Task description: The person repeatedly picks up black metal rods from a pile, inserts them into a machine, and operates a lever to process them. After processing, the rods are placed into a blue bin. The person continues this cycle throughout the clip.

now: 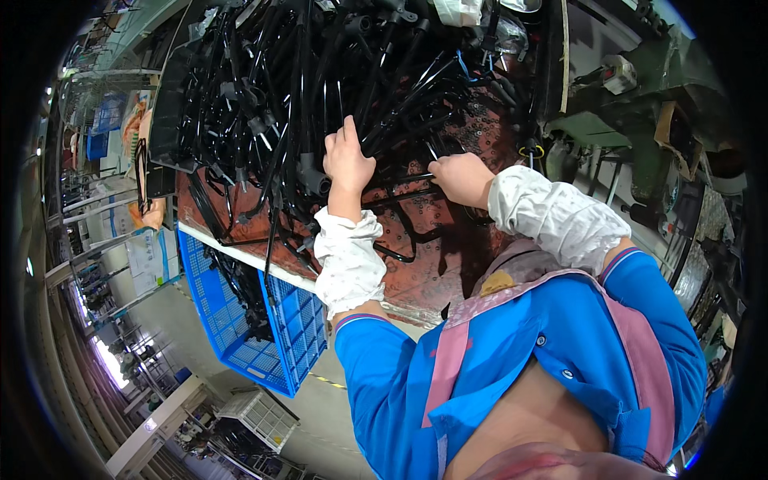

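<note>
Blue work-jacket fabric with pink apron straps (448, 360) fills the lower part of the head view, closest to the lens, and from it both forearms rise in white patterned sleeve covers (349, 264) toward the work.

Left hand (347, 158) reaches up into the edge of a big heap of black tubes and hoses (320, 80); its fingers are curled loosely among the strands with the thumb raised, and it seems to be gripping or parting a few of them, though exactly which ones I cannot tell. Right hand (462, 178) lies knuckles-up, closed around a thin black tube (408, 178) that runs across toward the left hand.

That heap covers most of the reddish-brown perforated tabletop (416, 240), with only the near strip bare apart from a few loose hoses. A blue plastic crate (272, 336) hangs just beside the near edge of the tabletop on the person's left, and some black tubes already lie in it.

Judging by how things lie, the sorting looks to be at an early or middle stage: a modest number of pieces sit in the crate, while the far larger tangle is yet to be worked through.
</note>
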Action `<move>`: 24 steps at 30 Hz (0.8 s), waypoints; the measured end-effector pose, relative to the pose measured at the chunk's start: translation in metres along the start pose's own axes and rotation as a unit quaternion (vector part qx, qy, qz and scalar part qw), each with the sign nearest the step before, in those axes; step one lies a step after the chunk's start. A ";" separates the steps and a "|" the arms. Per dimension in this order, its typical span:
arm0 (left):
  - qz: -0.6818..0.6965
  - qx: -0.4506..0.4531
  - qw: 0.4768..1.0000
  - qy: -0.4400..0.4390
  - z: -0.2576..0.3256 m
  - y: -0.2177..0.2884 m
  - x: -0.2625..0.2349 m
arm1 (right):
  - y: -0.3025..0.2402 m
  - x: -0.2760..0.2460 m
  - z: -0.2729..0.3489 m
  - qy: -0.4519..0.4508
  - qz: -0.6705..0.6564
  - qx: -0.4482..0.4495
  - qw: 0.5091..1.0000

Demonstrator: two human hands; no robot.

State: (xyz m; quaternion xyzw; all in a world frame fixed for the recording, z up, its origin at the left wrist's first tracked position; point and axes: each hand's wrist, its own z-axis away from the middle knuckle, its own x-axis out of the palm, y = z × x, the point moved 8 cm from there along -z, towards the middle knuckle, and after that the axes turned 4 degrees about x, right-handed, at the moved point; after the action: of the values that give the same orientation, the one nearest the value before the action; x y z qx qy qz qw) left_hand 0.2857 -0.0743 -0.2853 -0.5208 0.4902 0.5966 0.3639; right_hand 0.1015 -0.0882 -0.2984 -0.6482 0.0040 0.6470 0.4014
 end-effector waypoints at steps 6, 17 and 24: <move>-0.003 0.003 1.000 -0.001 0.000 0.002 -0.003 | 0.022 -0.089 0.060 0.005 -0.249 0.118 0.961; -0.062 0.016 0.997 0.044 0.013 0.016 0.001 | 0.076 -0.155 0.225 0.127 -0.404 0.196 0.884; 0.280 -0.031 0.943 0.174 0.050 0.119 -0.067 | 0.086 -0.172 0.318 0.207 -0.406 0.223 0.862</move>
State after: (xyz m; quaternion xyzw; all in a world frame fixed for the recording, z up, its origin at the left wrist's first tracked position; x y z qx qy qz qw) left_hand 0.1726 -0.0516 -0.1967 -0.4695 0.6533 0.5893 0.0743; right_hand -0.2373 -0.0679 -0.1468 -0.6045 -0.0324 0.2592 0.7526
